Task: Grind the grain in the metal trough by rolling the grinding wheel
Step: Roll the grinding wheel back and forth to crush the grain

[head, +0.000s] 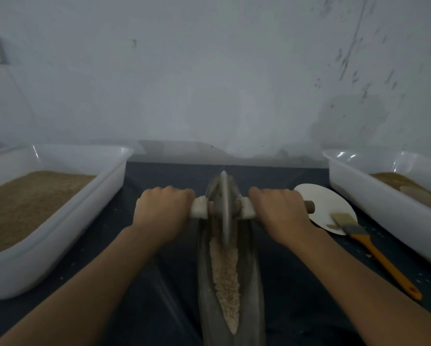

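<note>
At the bottom centre of the frame the narrow metal trough (253, 283) runs away from the viewer on a dark cloth (296, 308), with a pale strip of grain (225, 275) lying along its groove. Farther up, at the middle of the frame, the grinding wheel (224, 208) stands upright on edge in the trough, near its far end, with grain heaped against its near side. A wooden axle (309, 207) passes through the wheel; the left hand (163, 211) grips it left of the wheel and the right hand (278, 211) grips it on the right, fingers of both curled round it, knuckles up. To the right, a brush with an orange handle (374, 253) lies with its bristles on a white plate (321, 203). White tubs at the left edge (59, 245) and right edge (374, 206) hold brownish meal. Beyond stands a pale, scuffed wall (209, 71).
</note>
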### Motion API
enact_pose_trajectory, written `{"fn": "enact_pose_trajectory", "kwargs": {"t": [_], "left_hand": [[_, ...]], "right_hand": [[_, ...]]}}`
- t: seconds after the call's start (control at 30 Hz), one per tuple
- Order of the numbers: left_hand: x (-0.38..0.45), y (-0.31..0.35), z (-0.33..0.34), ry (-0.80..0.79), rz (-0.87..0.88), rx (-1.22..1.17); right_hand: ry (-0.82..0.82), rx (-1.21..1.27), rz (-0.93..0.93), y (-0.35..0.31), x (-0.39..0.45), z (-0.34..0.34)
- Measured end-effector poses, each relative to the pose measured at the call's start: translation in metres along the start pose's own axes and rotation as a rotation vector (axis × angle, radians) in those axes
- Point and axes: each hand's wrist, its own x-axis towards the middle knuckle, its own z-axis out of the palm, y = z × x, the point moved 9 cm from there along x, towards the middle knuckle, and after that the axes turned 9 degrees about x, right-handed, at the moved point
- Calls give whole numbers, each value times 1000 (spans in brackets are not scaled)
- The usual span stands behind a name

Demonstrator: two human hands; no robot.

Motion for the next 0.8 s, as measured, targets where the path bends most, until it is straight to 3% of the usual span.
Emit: {"fn": "enact_pose_trajectory", "kwargs": {"t": [0.13,0.27,0.43,0.57,0.8], "left_hand": [[-34,3,-18,-8,44,-35],[-67,10,-55,135,167,-57],[-43,7,-30,66,93,52],[-13,-2,2,38,-15,-27],[2,1,-1,32,-6,26]], "right_hand": [[40,-4,-64,-18,-37,-26],[141,52,-97,-28,-75,-52],[80,35,-64,-20,-52,-35],[56,-105,-38,-10,-4,-9],[-4,-37,26,0,3,0]]}}
